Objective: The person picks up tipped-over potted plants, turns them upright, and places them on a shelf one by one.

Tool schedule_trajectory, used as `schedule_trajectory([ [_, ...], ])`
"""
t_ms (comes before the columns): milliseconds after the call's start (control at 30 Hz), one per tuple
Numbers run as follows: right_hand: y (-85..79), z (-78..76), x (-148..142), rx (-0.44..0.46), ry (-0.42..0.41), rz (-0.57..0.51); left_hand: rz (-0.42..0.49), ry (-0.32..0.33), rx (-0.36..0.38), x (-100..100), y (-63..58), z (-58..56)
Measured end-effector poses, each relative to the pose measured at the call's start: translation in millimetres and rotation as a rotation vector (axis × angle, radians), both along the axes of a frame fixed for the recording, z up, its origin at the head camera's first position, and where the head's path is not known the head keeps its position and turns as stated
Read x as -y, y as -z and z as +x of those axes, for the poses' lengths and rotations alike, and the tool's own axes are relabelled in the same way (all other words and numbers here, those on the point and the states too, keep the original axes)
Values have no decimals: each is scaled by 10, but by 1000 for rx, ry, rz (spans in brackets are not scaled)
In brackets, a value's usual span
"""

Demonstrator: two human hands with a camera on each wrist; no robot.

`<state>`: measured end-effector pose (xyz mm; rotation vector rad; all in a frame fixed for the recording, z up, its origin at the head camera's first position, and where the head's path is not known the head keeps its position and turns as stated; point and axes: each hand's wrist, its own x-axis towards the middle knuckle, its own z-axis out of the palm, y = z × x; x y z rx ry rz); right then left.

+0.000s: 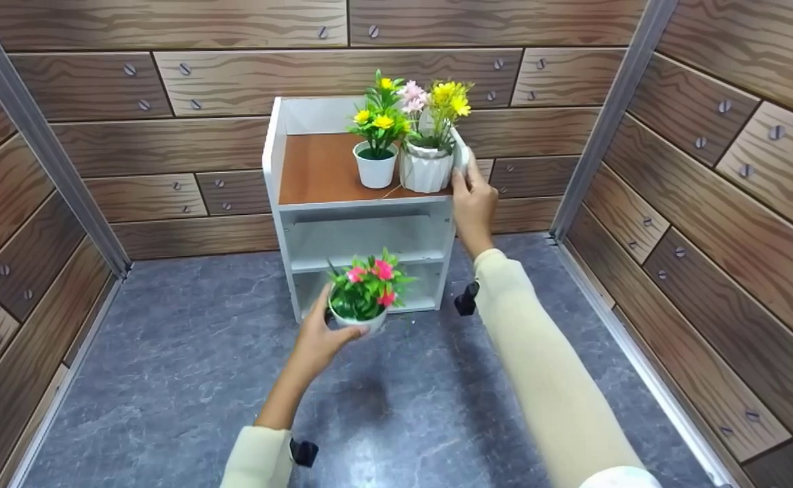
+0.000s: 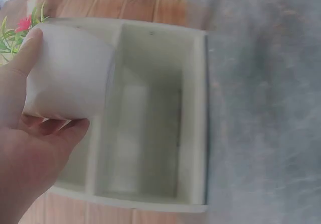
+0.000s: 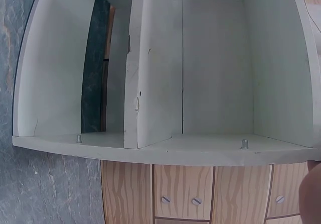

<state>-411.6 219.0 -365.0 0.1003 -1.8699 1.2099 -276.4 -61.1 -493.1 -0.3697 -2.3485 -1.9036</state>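
My left hand (image 1: 318, 335) holds a small white pot with pink flowers and green leaves (image 1: 369, 288) in front of a white shelf unit's lower shelves. In the left wrist view the thumb and fingers curl round the pale pot (image 2: 70, 73). My right hand (image 1: 476, 203) grips the right side panel of the shelf unit (image 1: 362, 205) near its brown top. On that top stand a white pot with yellow flowers (image 1: 375, 169) and a ribbed white pot with pink and yellow flowers (image 1: 427, 169), beside the right hand. Only a sliver of the right hand (image 3: 310, 189) shows in the right wrist view.
The unit has two open compartments, split by a middle shelf (image 1: 369, 261). Small shelf pegs (image 3: 244, 144) stick out inside its side panel. Wood-patterned walls (image 1: 200, 149) surround a grey marbled floor (image 1: 186, 366).
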Motion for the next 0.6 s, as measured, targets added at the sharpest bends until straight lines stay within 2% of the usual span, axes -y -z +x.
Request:
schedule_trajectory([
  [233, 7, -6, 8, 10, -14, -7, 7, -8, -16, 36, -311, -92],
  [600, 3, 14, -5, 25, -6, 12, 76, -58, -149, 86, -699, -205],
])
